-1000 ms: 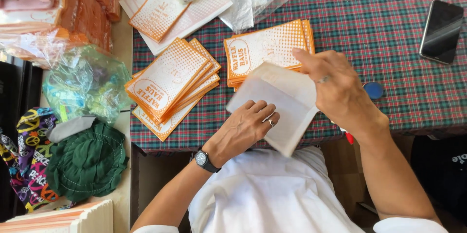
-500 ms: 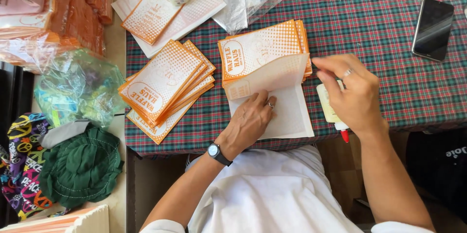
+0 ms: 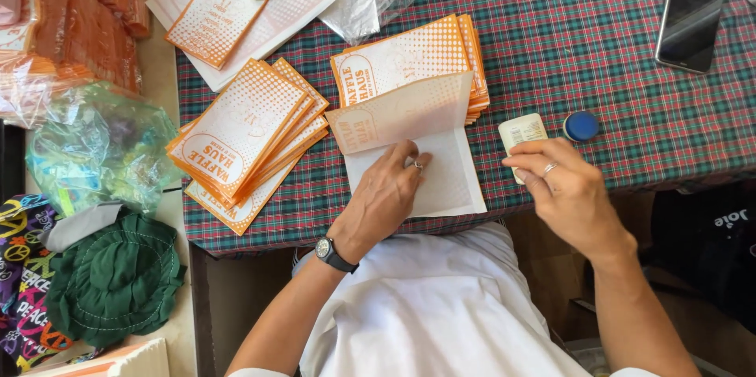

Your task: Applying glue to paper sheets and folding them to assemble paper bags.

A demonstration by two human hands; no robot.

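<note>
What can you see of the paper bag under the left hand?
The paper bag is thin, white, flat paper, lying at the near edge of the checked table. Its top flap is folded open, orange print showing faintly through. The left hand presses its lower part flat; the flap overlaps the orange-printed stack behind. The right hand does not touch it.
</note>
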